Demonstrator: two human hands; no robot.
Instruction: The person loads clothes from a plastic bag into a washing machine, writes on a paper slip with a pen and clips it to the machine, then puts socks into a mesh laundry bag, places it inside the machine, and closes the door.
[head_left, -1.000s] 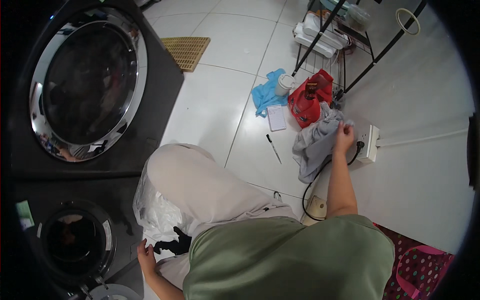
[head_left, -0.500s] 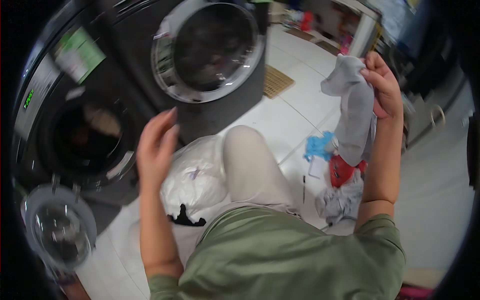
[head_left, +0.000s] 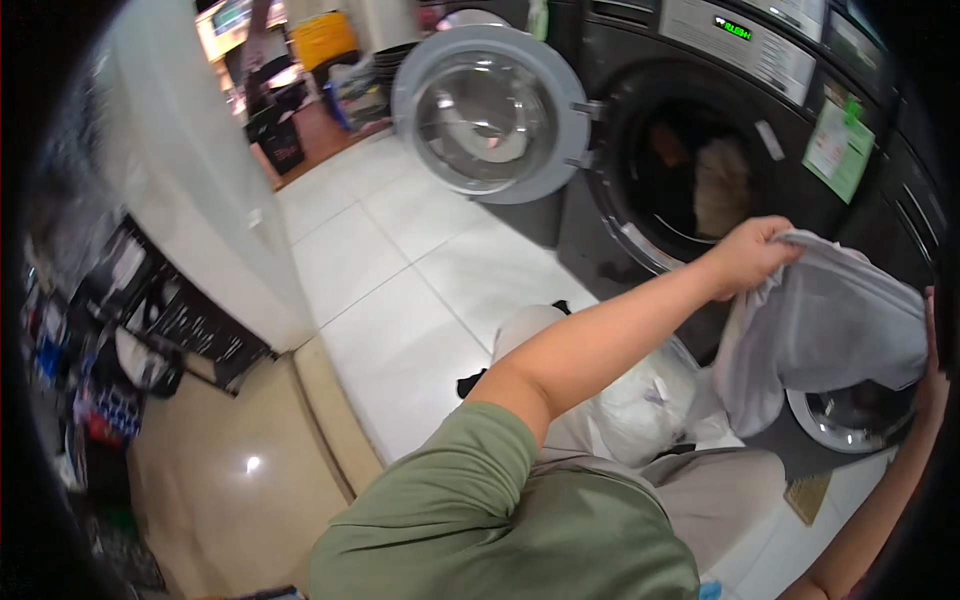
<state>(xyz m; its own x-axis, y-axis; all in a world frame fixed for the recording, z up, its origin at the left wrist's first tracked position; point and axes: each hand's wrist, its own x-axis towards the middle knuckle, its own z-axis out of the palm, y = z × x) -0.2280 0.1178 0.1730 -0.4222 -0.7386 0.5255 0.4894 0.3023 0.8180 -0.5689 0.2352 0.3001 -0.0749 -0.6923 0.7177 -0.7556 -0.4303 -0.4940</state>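
Observation:
A light grey garment [head_left: 835, 310] hangs spread between my two hands, in front of the dark washing machines; its exact kind is unclear. My left hand [head_left: 755, 258] grips the garment's upper left edge, fingers closed on the fabric. At the far right rim, my right hand [head_left: 934, 375] is at the other side of the cloth, its fingers partly hidden. A white plastic bag [head_left: 640, 410] with a knotted-looking middle lies by my legs, below the garment. Small black cloth [head_left: 470, 383] shows beside my left leg.
The front-load washer's round door [head_left: 490, 110] stands wide open; tan and dark clothes [head_left: 722, 185] sit inside its drum. Another machine's door [head_left: 850, 415] is behind the garment. A green tag [head_left: 840, 150] hangs between machines. A black crate [head_left: 190, 310] stands on the left.
My view has swung left toward the open washer. My left hand, empty before, now grips the grey garment that my right hand was holding up, and the cloth is spread out between them.

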